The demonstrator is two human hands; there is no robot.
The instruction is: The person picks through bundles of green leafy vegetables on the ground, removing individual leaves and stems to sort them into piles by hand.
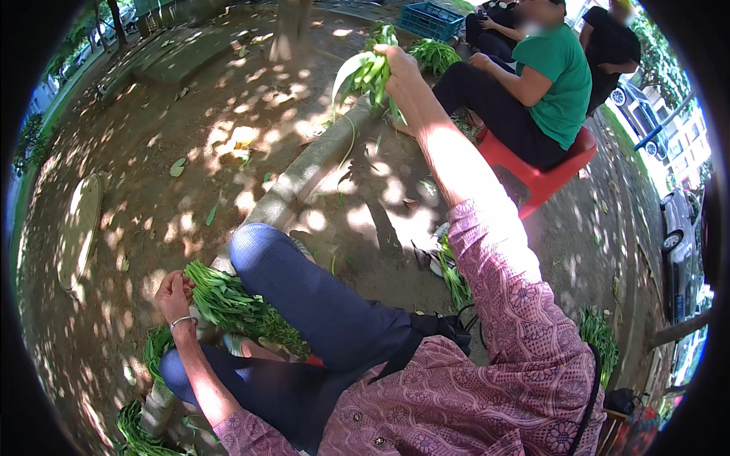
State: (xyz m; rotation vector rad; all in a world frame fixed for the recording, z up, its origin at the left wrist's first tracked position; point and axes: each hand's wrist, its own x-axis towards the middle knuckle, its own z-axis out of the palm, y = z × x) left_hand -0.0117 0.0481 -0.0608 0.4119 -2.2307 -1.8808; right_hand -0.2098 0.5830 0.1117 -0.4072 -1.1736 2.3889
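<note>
My right hand reaches far forward, its fingers wrapped round a bunch of leafy greens. Long leaves hang down from that bunch above the stone curb. At the lower left, my left hand is closed with the fingers curled together, right beside the stem ends of a large bundle of leafy greens. Whatever it pinches, if anything, is too small to tell. The large bundle lies next to my bent knee, partly hidden by my leg.
A stone curb runs across the dirt ground. More greens lie ahead, others at the lower left. A person in a green shirt sits on a red plastic chair; two more people are behind. A teal crate stands far ahead.
</note>
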